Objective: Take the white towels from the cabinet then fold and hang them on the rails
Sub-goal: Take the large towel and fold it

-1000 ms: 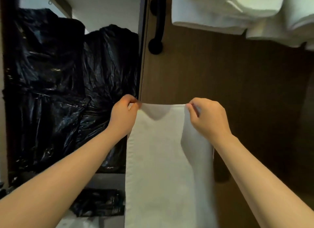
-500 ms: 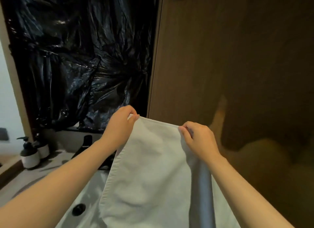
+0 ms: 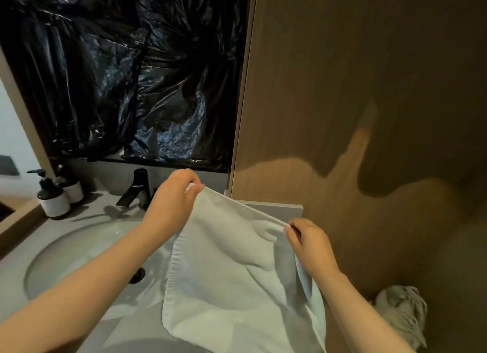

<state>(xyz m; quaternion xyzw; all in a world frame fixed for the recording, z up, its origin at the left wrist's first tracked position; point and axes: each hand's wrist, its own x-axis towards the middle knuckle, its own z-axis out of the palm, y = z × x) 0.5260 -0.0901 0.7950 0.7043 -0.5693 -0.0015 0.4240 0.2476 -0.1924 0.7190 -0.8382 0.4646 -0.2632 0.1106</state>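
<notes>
Head view: the white towel [image 3: 232, 273] hangs at 6 o'clock over the sink [image 3: 66, 252], its top corners pinched by the left hand [image 3: 174, 202] at its 11 and the right hand [image 3: 308, 243] at its 2. A slipped corner could drop it into the sink, I judge. Since half a second ago the towel's top edge has tilted, right hand lower.

Towel [image 3: 232, 268] over sink [image 3: 79, 250], faucet [image 3: 134, 192] behind

Pretty dim and warm, big soft shadows across the wood panel [image 3: 369, 76], glints on the black plastic [image 3: 126, 84], slightly soft.
</notes>
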